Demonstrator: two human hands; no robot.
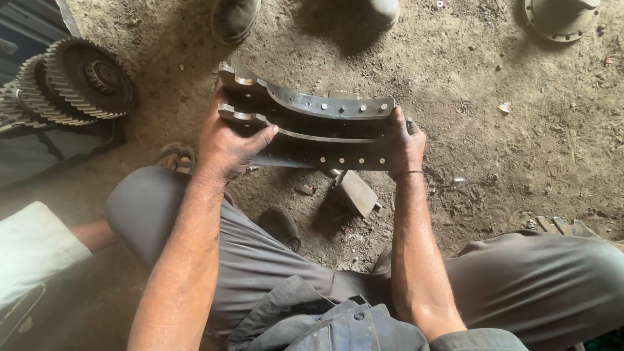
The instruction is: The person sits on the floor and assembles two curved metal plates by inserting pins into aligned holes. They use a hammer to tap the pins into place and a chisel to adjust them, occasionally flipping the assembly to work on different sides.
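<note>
You crouch over a dirt floor [520, 149] stained dark with oil, both knees spread in grey trousers. Between your hands hangs a curved steel brake shoe [312, 127], held clear of the ground in front of you, its riveted arc facing up and its two webs pointing left. A stack of toothed gears [71, 81] lies at far left, and a round flanged casting [562, 18] sits at top right. Your left hand [227, 143] wraps the shoe's left end, fingers closed around the web, thumb laid along the edge. Your right hand [406, 143] clamps the right end (fingers curled behind the plate). A small metal block [356, 193] lies in the dirt just beneath the shoe.
</note>
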